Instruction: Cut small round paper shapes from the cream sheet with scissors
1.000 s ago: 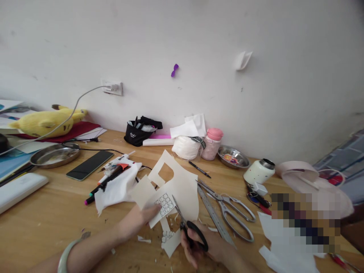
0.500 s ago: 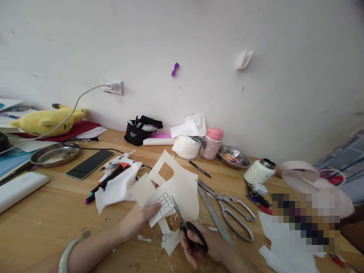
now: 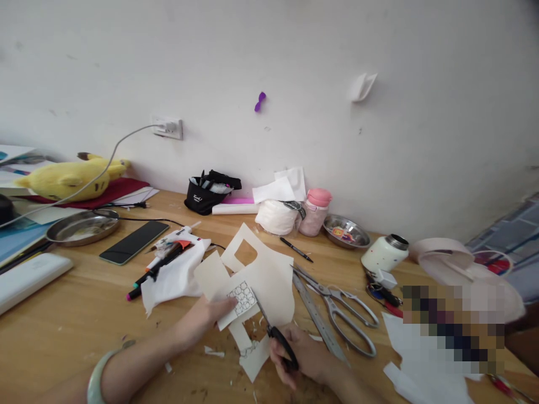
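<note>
My left hand (image 3: 217,314) pinches a small piece of white paper (image 3: 243,298) with a black cell-like pattern drawn on it. In my right hand (image 3: 297,350) are black-handled scissors (image 3: 283,347), their blades lying along the right edge of the patterned paper. Beneath the hands lies a large cream sheet (image 3: 272,275) with an opening cut in it. A cream paper square (image 3: 213,275) overlaps its left side. Another cut scrap (image 3: 255,359) with a bit of the same pattern is below the scissors.
Large metal scissors (image 3: 332,300) and a steel ruler (image 3: 318,317) lie right of my right hand. A phone (image 3: 133,243), markers (image 3: 160,266) and white tissue (image 3: 174,280) are on the left. Behind stand a pink-lidded bottle (image 3: 315,213) and a metal bowl (image 3: 346,232).
The scissor blades have closed along the patterned paper's edge, and the handles in my right hand have come together. My left hand has barely shifted with the paper.
</note>
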Motion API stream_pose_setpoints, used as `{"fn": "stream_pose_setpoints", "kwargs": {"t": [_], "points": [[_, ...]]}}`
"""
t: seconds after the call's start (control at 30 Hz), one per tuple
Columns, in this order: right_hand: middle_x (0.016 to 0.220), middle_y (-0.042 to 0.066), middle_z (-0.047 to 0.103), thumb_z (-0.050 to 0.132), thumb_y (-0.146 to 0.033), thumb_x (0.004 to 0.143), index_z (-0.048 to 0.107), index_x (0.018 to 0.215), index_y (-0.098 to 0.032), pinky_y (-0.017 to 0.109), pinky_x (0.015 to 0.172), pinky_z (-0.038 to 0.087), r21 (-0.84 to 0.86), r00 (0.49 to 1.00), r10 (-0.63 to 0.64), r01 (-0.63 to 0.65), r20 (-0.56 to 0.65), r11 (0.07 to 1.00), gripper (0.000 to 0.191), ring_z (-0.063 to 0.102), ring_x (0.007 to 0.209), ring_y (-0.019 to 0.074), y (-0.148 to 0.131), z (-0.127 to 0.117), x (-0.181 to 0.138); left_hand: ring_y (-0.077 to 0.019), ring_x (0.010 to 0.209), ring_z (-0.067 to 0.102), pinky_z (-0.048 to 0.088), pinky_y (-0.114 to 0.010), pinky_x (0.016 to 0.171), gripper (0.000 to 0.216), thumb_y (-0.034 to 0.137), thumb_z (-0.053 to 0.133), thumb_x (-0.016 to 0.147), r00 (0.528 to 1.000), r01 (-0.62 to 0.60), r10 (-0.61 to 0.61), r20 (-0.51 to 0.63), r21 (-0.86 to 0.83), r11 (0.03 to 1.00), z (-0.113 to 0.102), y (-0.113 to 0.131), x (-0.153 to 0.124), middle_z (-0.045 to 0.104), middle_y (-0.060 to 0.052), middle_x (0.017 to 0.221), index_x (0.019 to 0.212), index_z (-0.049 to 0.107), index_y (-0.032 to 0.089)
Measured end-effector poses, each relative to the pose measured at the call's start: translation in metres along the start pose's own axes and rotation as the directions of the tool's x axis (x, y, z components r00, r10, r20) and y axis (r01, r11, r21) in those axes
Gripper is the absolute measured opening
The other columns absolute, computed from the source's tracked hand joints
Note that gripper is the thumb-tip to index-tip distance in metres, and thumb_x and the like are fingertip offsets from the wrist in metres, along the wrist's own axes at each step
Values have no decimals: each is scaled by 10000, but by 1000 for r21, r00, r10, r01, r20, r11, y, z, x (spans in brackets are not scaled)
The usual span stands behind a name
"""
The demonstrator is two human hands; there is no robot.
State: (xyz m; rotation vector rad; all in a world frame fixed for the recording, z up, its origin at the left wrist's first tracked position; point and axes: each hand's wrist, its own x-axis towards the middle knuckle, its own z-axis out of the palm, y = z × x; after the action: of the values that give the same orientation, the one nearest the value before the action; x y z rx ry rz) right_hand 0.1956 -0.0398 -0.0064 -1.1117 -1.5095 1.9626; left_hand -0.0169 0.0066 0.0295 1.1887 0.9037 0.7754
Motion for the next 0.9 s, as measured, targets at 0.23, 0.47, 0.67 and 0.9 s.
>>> {"fn": "stream_pose_setpoints", "kwargs": {"t": [0.23,0.47,0.67,0.9], "points": [[401,-44,443,489,-701,640,402,598,-162,146,289,217,-14,1000,15,-15,1,1000,548,351,291,40,-3,-3,-8,-275,1135,472,330,-417,995,522,364,585,730,997,1,4,77,-64,998,2,5,-2,575,-65,1194,1218,490,205],[478,-23,479,481,-695,666,450,679,-143,155,335,265,32,1000,-2,2,19,999,553,395,361,54,0,-2,-11,-284,1133,471,330,-426,990,553,385,601,722,998,7,-5,70,-36,999,4,3,-3,577,-69,1190,1230,471,210],[467,-26,471,519,-702,628,441,630,-139,148,342,262,42,1000,-12,10,27,999,569,391,348,41,-7,2,-10,-282,1045,533,395,-414,930,557,430,637,672,998,39,-39,59,-2,999,12,9,-8,616,-62,1115,1171,515,214],[467,-26,465,506,-695,649,443,627,-138,157,351,262,46,997,-56,53,53,998,561,382,353,41,-6,0,-10,-285,1098,496,425,-401,897,582,449,636,661,997,60,-57,56,-46,997,13,8,-9,556,-79,1201,1174,496,211]]}}
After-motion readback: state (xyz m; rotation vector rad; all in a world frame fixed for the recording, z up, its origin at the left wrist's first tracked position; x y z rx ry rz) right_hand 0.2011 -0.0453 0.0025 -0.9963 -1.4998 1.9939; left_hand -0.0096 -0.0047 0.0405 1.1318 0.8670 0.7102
